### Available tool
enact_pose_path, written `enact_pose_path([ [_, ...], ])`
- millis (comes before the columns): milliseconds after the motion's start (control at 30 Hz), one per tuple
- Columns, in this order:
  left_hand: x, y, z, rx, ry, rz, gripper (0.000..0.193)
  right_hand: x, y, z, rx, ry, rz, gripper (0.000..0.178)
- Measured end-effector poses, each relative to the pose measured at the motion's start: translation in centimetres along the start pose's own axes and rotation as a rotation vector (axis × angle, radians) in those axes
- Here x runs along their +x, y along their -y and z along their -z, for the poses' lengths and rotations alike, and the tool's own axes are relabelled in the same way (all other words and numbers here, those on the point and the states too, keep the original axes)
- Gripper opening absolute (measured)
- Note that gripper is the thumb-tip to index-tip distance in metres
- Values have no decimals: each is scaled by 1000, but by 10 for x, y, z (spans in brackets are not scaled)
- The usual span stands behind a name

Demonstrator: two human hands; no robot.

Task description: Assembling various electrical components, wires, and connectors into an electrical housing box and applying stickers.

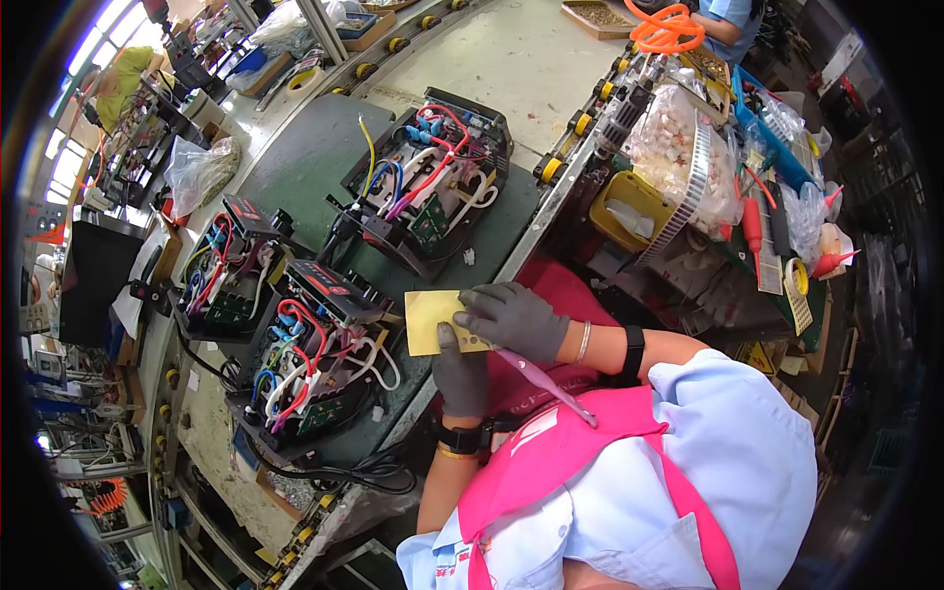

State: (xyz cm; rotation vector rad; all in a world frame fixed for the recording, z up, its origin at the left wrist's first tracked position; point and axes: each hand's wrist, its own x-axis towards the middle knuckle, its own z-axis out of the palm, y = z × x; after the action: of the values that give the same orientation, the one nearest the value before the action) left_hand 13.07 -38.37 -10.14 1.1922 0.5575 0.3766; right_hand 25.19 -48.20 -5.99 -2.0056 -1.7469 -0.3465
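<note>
Between my two gloved hands is a yellow square sheet (429, 322), perhaps paper or card, with small dark round marks near its lower right. My left hand (462, 379), in a grey glove, pinches its lower edge with the thumb on top. The right hand (515, 321), gloved alike, has its fingers curled over the right side. A slim purple rod (544, 382) slants from beneath the right hand towards the pink apron (610, 425); whether I hold it is hidden. Just left of the sheet sits an open electronic unit (313, 354) with red, white and blue wires.
Two more open units, one farther off (433, 177) and one at left (224, 267), share the green board (295, 157). Black cables (344, 474) hang at its near edge. On the right are a yellow bin (629, 211), bagged small parts (669, 143) and red-handled tools (752, 226).
</note>
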Motion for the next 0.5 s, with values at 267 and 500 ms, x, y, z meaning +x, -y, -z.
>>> enact_pose_path([
  [267, -1, -4, 3, -71, -17, -42, 48, 7, -25, 0, 200, 139, -26, 31],
  [500, -47, -31, 22, 150, 51, -227, 21, 94, -62, 106, 1586, 204, -730, 27],
])
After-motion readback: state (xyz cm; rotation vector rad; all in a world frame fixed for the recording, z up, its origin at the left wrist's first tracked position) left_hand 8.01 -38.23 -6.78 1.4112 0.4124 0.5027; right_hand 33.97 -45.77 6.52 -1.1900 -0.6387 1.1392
